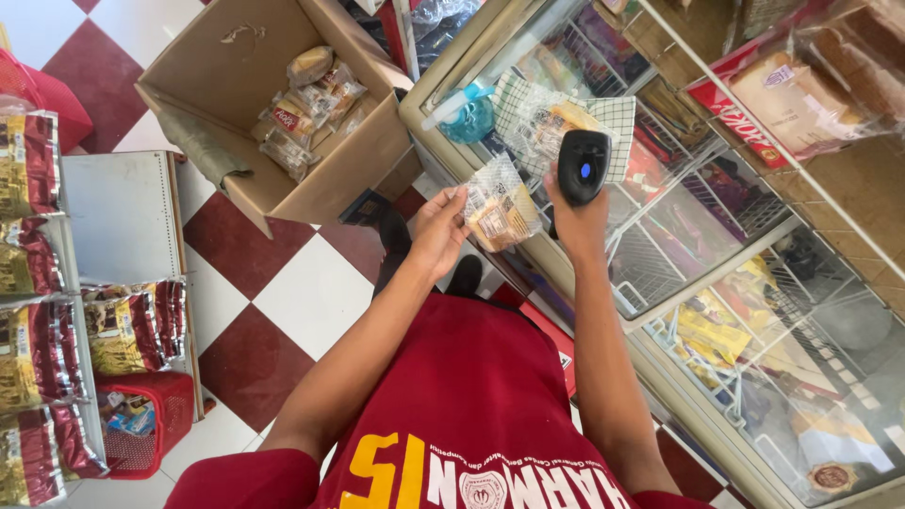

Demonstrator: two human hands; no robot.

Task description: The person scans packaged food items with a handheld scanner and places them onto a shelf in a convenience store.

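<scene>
My left hand [441,229] holds a small clear plastic packet of bread or pastry [500,207] by its left edge, out in front of my chest. My right hand [577,219] grips a black handheld barcode scanner [583,164] with a blue button, raised just to the right of the packet and almost touching it. Both hands hover over the rim of a glass-topped chest freezer [660,311].
An open cardboard box [368,160] with several wrapped bread packets [306,108] stands on the red-and-white tiled floor ahead. On the freezer lid lie a blue spray bottle [468,111] and a checked cloth [617,118]. Snack racks [38,311] and a red basket [141,424] stand left; bread shelves [801,94] stand right.
</scene>
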